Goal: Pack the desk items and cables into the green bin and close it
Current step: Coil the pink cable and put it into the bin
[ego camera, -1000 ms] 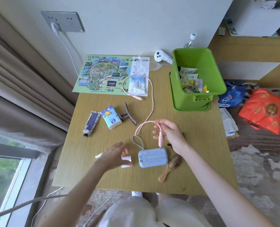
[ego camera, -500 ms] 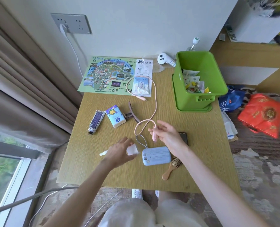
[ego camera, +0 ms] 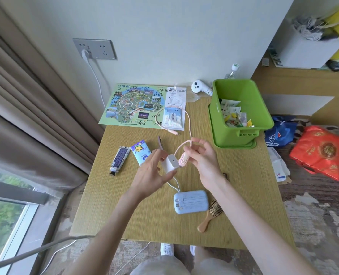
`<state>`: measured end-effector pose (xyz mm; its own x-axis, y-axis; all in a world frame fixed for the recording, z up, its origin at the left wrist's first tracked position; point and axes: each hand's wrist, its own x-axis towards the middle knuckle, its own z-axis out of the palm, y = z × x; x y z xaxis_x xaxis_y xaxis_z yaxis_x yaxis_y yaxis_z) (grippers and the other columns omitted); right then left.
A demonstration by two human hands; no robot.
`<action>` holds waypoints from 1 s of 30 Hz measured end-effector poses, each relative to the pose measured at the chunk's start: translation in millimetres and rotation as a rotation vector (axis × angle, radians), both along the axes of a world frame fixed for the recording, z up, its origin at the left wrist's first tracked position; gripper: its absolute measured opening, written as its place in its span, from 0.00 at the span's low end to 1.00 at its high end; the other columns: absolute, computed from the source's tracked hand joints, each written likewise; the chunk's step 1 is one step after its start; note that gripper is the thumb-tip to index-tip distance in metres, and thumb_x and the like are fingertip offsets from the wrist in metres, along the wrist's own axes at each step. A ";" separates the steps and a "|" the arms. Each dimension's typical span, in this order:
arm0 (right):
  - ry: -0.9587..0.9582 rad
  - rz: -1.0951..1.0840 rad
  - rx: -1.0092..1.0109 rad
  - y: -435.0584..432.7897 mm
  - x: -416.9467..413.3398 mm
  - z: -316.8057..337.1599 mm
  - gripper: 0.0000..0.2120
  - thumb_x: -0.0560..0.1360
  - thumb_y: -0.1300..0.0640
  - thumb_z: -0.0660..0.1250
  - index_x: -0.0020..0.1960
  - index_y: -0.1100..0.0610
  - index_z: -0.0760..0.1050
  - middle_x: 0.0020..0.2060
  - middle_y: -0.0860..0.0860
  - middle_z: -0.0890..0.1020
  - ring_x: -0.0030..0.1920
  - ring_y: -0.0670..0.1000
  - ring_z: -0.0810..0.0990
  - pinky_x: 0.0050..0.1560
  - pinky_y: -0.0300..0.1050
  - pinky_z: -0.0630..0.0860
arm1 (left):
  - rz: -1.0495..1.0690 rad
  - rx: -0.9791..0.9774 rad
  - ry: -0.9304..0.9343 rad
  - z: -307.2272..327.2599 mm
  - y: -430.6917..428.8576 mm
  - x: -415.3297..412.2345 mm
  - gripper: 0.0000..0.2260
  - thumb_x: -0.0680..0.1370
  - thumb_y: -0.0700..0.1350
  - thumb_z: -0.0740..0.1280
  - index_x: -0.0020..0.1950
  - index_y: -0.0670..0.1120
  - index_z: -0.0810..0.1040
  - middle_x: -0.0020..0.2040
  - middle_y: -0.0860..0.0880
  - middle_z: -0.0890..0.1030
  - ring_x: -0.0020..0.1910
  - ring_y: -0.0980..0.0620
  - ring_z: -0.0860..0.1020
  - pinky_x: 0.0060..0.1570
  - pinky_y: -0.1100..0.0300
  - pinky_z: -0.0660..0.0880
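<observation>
Above the desk point(ego camera: 125, 215), the left hand point(ego camera: 150, 173) grips the white charger point(ego camera: 170, 163) — the right hand point(ego camera: 203, 160) pinches the pink cable point(ego camera: 184, 160).

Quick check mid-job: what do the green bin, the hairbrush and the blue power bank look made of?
Green bin: plastic, smooth with slight sheen, moulded slots. Hairbrush: likely wood, tan matt handle. Power bank: probably matt plastic, ribbed pale-blue shell.

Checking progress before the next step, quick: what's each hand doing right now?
Left hand: holding the white charger, lifted off the desk.
Right hand: pinching the pink cable near its plug end.
</observation>
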<state>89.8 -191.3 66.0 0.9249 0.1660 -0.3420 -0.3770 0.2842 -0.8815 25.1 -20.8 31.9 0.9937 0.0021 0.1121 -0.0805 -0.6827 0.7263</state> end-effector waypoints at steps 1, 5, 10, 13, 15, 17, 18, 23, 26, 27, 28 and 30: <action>-0.040 -0.010 -0.019 1.6 1.3 4.4 0.15 0.73 0.68 0.70 0.57 0.59 0.72 0.40 0.51 0.80 0.42 0.49 0.81 0.49 0.48 0.77 | 0.005 0.002 0.005 2.1 0.4 1.1 0.16 0.72 0.59 0.70 0.52 0.55 0.67 0.50 0.60 0.74 0.50 0.61 0.74 0.40 0.70 0.72; -0.173 -0.048 -0.088 6.3 5.3 19.0 0.13 0.73 0.69 0.70 0.54 0.60 0.72 0.44 0.58 0.77 0.43 0.51 0.78 0.49 0.49 0.75 | 0.028 0.017 0.002 8.2 0.0 4.0 0.17 0.72 0.58 0.70 0.52 0.55 0.68 0.49 0.61 0.74 0.49 0.60 0.73 0.42 0.62 0.75; -0.281 -0.090 -0.218 11.0 8.1 23.5 0.09 0.72 0.68 0.72 0.49 0.62 0.74 0.43 0.60 0.76 0.44 0.57 0.76 0.53 0.61 0.75 | 0.040 0.026 -0.021 14.3 -1.7 7.1 0.17 0.71 0.59 0.70 0.51 0.55 0.68 0.48 0.60 0.74 0.49 0.59 0.74 0.43 0.59 0.76; -0.308 -0.119 -0.264 13.2 8.9 24.4 0.08 0.71 0.66 0.73 0.47 0.61 0.75 0.42 0.56 0.78 0.44 0.56 0.77 0.54 0.60 0.75 | 0.037 0.035 -0.029 18.7 -4.0 7.7 0.16 0.70 0.60 0.70 0.50 0.55 0.68 0.46 0.60 0.74 0.49 0.59 0.73 0.43 0.58 0.76; -0.341 -0.123 -0.292 13.7 9.6 25.0 0.08 0.71 0.66 0.73 0.46 0.61 0.75 0.40 0.53 0.79 0.43 0.54 0.77 0.52 0.57 0.75 | 0.037 0.047 -0.027 22.7 -5.7 8.6 0.16 0.70 0.61 0.69 0.49 0.55 0.68 0.45 0.59 0.73 0.47 0.59 0.73 0.42 0.58 0.75; -0.369 -0.124 -0.313 13.6 10.8 25.1 0.08 0.71 0.65 0.74 0.45 0.60 0.75 0.39 0.51 0.79 0.43 0.53 0.77 0.51 0.54 0.75 | 0.044 0.056 -0.021 25.9 -6.7 10.0 0.16 0.70 0.62 0.69 0.48 0.56 0.67 0.44 0.58 0.73 0.45 0.58 0.73 0.40 0.60 0.73; -0.379 -0.125 -0.324 13.5 11.6 25.6 0.08 0.70 0.65 0.74 0.45 0.60 0.75 0.39 0.51 0.79 0.42 0.52 0.77 0.51 0.53 0.75 | 0.051 0.062 -0.014 27.3 -7.1 10.6 0.17 0.70 0.62 0.69 0.47 0.56 0.66 0.43 0.58 0.73 0.44 0.58 0.73 0.38 0.62 0.71; -0.408 -0.125 -0.354 14.4 14.7 29.0 0.08 0.70 0.65 0.74 0.44 0.59 0.75 0.40 0.50 0.79 0.42 0.51 0.77 0.50 0.49 0.74 | 0.085 0.098 0.000 32.0 -9.3 13.6 0.18 0.70 0.64 0.69 0.46 0.56 0.65 0.42 0.58 0.73 0.41 0.58 0.73 0.34 0.67 0.65; -0.424 -0.119 -0.375 14.0 15.6 31.2 0.08 0.70 0.65 0.74 0.44 0.60 0.75 0.39 0.51 0.79 0.41 0.50 0.77 0.48 0.48 0.74 | 0.091 0.118 -0.007 34.6 -10.7 15.9 0.18 0.70 0.63 0.69 0.45 0.56 0.64 0.41 0.58 0.73 0.41 0.58 0.73 0.33 0.68 0.65; -0.429 -0.121 -0.383 13.6 16.2 32.1 0.08 0.70 0.65 0.74 0.44 0.61 0.75 0.40 0.51 0.79 0.41 0.50 0.77 0.48 0.47 0.74 | 0.093 0.124 -0.011 35.7 -11.0 16.6 0.18 0.70 0.63 0.69 0.45 0.55 0.64 0.40 0.58 0.73 0.41 0.58 0.73 0.33 0.69 0.65; -0.433 -0.123 -0.390 13.3 16.9 33.0 0.08 0.70 0.65 0.74 0.44 0.61 0.75 0.40 0.52 0.79 0.41 0.50 0.76 0.48 0.47 0.74 | 0.095 0.128 -0.014 36.7 -11.3 17.4 0.18 0.70 0.63 0.69 0.45 0.55 0.64 0.41 0.58 0.73 0.41 0.57 0.73 0.34 0.68 0.66; -0.431 -0.123 -0.399 12.2 18.9 34.2 0.08 0.70 0.65 0.74 0.44 0.61 0.75 0.39 0.51 0.79 0.40 0.49 0.76 0.46 0.44 0.74 | 0.096 0.144 -0.017 38.7 -11.8 18.8 0.18 0.69 0.63 0.69 0.46 0.55 0.65 0.41 0.58 0.74 0.40 0.57 0.74 0.35 0.65 0.69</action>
